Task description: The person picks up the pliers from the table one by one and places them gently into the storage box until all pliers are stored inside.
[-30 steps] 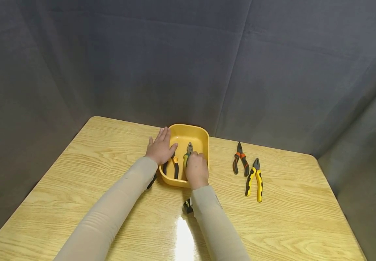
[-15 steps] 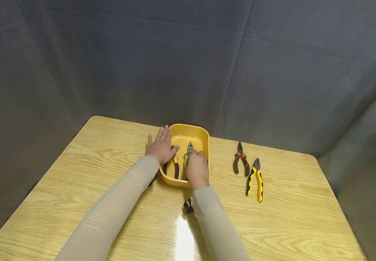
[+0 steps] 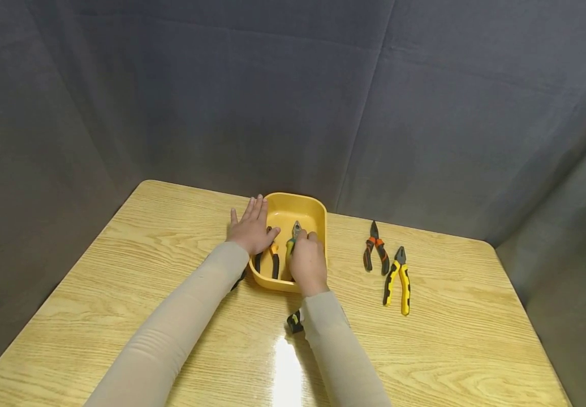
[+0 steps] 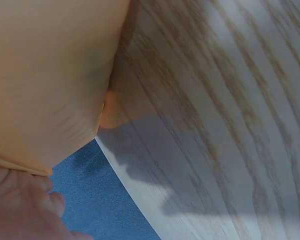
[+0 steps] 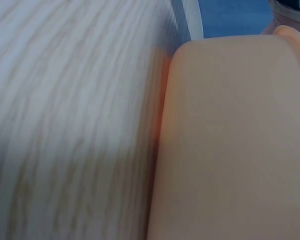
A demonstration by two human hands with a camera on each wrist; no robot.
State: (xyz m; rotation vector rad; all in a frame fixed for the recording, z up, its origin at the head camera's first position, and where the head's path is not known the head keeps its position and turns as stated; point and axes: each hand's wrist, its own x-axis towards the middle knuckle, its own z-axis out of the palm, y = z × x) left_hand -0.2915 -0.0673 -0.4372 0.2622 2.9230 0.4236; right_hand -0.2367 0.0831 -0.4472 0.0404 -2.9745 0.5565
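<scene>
In the head view my left hand (image 3: 249,230) rests on the left rim of a yellow tray (image 3: 318,217), its fingers straight and spread. Part of that hand (image 4: 20,205) shows beside the tray's outer wall (image 4: 45,75) in the left wrist view. My right hand (image 3: 308,263) reaches into the tray and grips pliers (image 3: 291,246) with green-yellow handles; their metal jaws point away from me. Left of them, a second pair of pliers (image 3: 275,263) with black and orange handles lies in the tray, partly covered by my left hand. The right wrist view shows mostly the tray's wall (image 5: 235,135).
Right of the tray, pliers with black and orange handles (image 3: 376,251) and pliers with yellow and black handles (image 3: 397,280) lie on the wooden table (image 3: 456,328). A dark object (image 3: 294,321) shows beside my right wrist. A grey curtain (image 3: 252,102) hangs behind the table.
My left hand has shifted slightly right and away from me along the tray's rim. The right hand keeps its hold on the pliers, almost still.
</scene>
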